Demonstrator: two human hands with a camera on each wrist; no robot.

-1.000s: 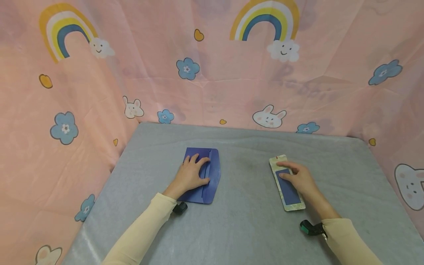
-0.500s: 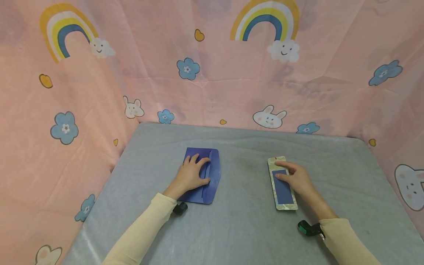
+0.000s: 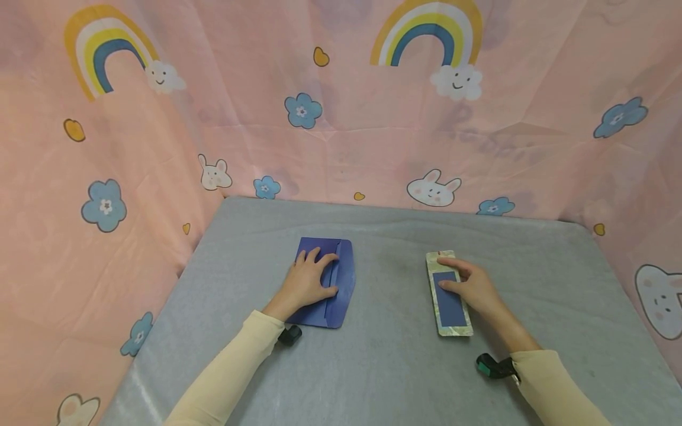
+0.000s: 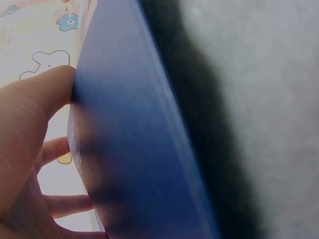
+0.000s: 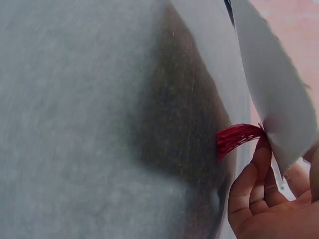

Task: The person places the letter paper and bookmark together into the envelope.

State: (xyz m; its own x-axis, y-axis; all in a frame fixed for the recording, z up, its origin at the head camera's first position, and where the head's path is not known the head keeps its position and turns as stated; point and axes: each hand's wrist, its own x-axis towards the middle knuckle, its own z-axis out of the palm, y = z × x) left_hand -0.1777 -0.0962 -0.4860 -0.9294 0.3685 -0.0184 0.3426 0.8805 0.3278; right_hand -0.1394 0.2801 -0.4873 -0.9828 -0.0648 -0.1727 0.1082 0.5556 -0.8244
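A dark blue envelope point(image 3: 344, 283) lies on the grey table, its flap folded out to the right. My left hand point(image 3: 305, 283) rests on it with spread fingers, the fingertips at the flap's fold. In the left wrist view the envelope point(image 4: 134, 114) fills the middle. To the right, my right hand point(image 3: 476, 291) pinches a bookmark point(image 3: 449, 309), long and pale yellow-green with a blue panel. The right wrist view shows its white side and a red tassel point(image 5: 239, 138) near the fingers. A broad shadow falls on the table beneath it, so it is held raised.
Grey cloth covers the table point(image 3: 383, 373). A pink curtain point(image 3: 362, 154) printed with rainbows, rabbits and flowers stands along its back and sides. A dark wrist camera point(image 3: 495, 367) sits below the right hand, another wrist camera point(image 3: 290, 335) below the left.
My right hand has moved slightly left with the bookmark, which has turned a little more upright in the head view. The left hand and the envelope have stayed where they were.
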